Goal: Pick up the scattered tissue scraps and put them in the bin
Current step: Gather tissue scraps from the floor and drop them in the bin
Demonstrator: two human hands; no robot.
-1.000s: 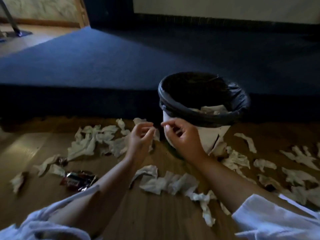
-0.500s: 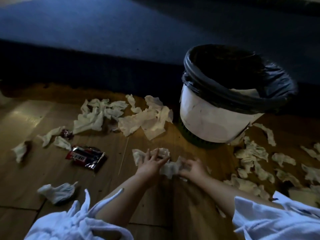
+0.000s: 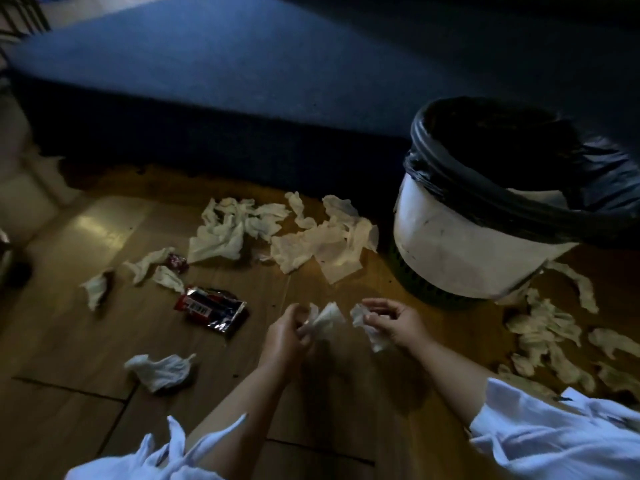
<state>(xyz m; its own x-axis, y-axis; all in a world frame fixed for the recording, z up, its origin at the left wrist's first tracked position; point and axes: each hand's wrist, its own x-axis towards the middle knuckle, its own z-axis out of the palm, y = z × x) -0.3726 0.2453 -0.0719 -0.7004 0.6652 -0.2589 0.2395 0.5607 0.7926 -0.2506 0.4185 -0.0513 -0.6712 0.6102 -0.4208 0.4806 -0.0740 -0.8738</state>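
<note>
Head view, lower centre: the left hand (image 3: 284,336) and right hand (image 3: 398,323) each pinch a crumpled white tissue scrap (image 3: 327,320), and I'd carry both well over the black-lined white plastic bin (image 3: 467,244) at right before letting go.

Scene dim, underexposed. Soft glare patch on wooden floor (image 3: 104,223) far left of bin (image 3: 478,258); brightness falls off toward bin. Bin interior and blue carpeted platform (image 3: 242,81) behind bin near black, detail lost. Tissue scraps (image 3: 221,233) left of bin brightest, edges soft. Left hand (image 3: 284,337), right hand (image 3: 398,323) before bin slightly blurred, casting dark shadow. Floor seams bow near frame edges; corners smeared, grainy.
</note>
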